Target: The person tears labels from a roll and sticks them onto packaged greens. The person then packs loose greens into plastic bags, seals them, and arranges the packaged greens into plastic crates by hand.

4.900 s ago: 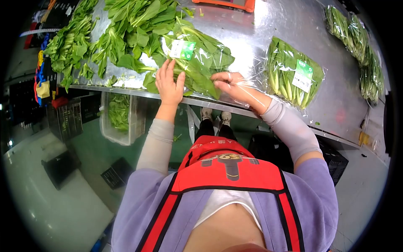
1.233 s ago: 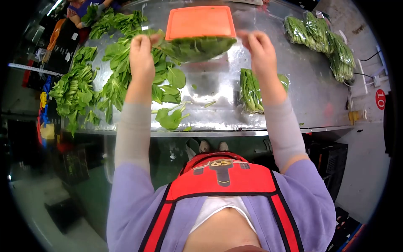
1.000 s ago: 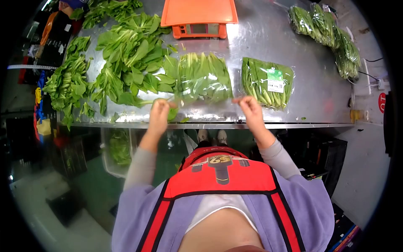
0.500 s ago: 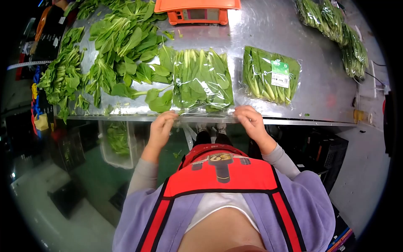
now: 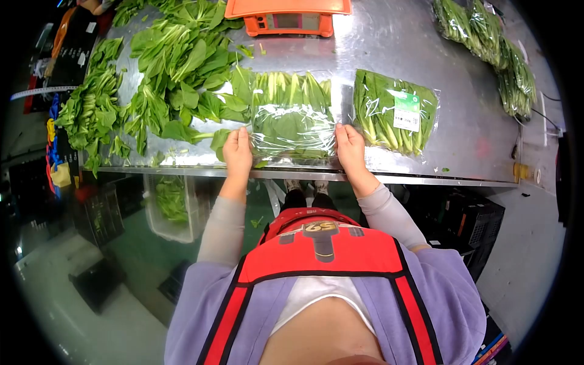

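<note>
A clear plastic bag of leafy greens [image 5: 292, 118] lies flat on the table in front of me, stems toward the far side. My left hand [image 5: 238, 152] grips the bag's left edge with the fingers pressed together. At the opposite edge, my right hand [image 5: 351, 151] pinches the plastic between thumb and fingers. The near part of the plastic is drawn over the leaves and shines with creases. To the right lies another bag of greens [image 5: 380, 115] carrying a green and white label [image 5: 406, 111].
Loose greens [image 5: 176, 67] are heaped on the left of the metal table [image 5: 474, 146]. An orange scale [image 5: 288, 8] stands at the back. More bagged greens [image 5: 486, 48] lie far right. Below the table's left edge is a clear bin [image 5: 198, 210] with leaves; a co-worker's hand [image 5: 91, 5] shows top left.
Both hands have moved forward from the table's front edge along the bag's sides. The bag's near plastic, stretched toward me before, now lies over the leaves.
</note>
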Tool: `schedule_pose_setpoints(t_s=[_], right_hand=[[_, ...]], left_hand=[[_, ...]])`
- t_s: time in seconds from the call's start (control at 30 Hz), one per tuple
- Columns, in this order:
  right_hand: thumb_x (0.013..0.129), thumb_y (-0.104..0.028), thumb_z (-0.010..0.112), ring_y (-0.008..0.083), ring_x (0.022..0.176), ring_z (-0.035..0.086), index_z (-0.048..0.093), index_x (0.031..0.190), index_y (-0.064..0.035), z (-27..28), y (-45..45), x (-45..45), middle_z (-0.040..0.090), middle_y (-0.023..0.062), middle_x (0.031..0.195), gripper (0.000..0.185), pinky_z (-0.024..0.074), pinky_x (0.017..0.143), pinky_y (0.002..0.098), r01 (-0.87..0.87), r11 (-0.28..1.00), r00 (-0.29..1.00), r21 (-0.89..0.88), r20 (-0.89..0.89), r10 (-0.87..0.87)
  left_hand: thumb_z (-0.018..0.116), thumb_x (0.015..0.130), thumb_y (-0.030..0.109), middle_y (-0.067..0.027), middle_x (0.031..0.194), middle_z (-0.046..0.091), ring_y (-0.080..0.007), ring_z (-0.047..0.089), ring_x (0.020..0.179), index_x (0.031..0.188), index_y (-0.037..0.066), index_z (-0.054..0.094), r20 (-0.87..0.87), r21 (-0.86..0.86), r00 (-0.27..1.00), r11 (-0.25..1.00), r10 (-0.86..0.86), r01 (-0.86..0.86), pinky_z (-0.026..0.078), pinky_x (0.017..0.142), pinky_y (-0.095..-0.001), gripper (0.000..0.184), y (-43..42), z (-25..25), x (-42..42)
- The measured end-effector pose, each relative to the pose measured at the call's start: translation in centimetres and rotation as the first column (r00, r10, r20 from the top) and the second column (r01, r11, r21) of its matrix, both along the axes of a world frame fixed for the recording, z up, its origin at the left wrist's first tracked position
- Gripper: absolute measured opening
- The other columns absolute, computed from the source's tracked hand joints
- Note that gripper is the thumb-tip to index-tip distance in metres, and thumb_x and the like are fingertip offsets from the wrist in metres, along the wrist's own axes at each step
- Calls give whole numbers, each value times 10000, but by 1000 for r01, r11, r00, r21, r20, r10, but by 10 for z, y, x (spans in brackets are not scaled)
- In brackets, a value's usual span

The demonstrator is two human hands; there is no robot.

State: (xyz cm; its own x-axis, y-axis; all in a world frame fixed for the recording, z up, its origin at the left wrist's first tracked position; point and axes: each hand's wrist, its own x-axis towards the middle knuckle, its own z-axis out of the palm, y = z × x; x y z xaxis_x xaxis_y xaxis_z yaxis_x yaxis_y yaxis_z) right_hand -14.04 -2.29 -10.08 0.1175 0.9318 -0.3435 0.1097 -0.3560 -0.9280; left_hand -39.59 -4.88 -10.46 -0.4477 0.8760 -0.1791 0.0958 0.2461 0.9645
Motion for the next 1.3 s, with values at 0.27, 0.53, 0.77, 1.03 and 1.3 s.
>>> schedule_pose_setpoints(t_s=[0.27, 0.53, 0.77, 1.03, 1.3], right_hand=[[866, -272, 513, 312, 604, 524, 541, 708, 5, -7, 5, -2, 538, 184, 636, 320, 419, 604, 385, -114, 990, 926, 77, 369, 78], [819, -269, 537, 353, 699, 584, 569, 754, -38, 8, 15, -12, 595, 165, 685, 243, 452, 651, 430, -237, 970, 734, -52, 644, 214], [806, -206, 548, 358, 710, 593, 555, 855, -66, -1, 16, -11, 622, 153, 746, 148, 466, 673, 444, -230, 973, 704, 6, 691, 162], [708, -48, 603, 343, 1066, 470, 527, 1058, -45, 55, -58, 24, 498, 153, 1144, 358, 407, 876, 427, -528, 769, 682, 360, 720, 131], [644, -63, 631, 327, 1195, 402, 462, 1239, -87, 68, -44, -10, 442, 148, 1268, 620, 315, 986, 478, -757, 516, 527, 401, 842, 119]], left_hand=[[528, 872, 282, -138, 622, 569, -270, 529, 542, 719, 14, 575, -490, -129, 865, 990, -110, 53, 425, 549, -360, 312, 2, -9, -3], [508, 837, 303, -174, 743, 628, -353, 607, 685, 753, 47, 607, -754, -425, 543, 905, -370, 26, 465, 627, -451, 287, 21, 10, 14], [507, 835, 279, -140, 766, 638, -333, 614, 705, 796, 71, 593, -823, -452, 388, 892, -414, -8, 474, 627, -438, 229, 26, 17, 2], [628, 804, 197, -157, 949, 596, -283, 596, 786, 1036, 21, 519, -714, -16, 692, 991, -105, 134, 476, 681, -374, 311, -22, 33, -9], [619, 820, 89, -62, 892, 571, -116, 530, 687, 1344, 110, 297, 486, -291, 865, 956, 123, 27, 438, 555, -234, 616, 7, 27, 9]])
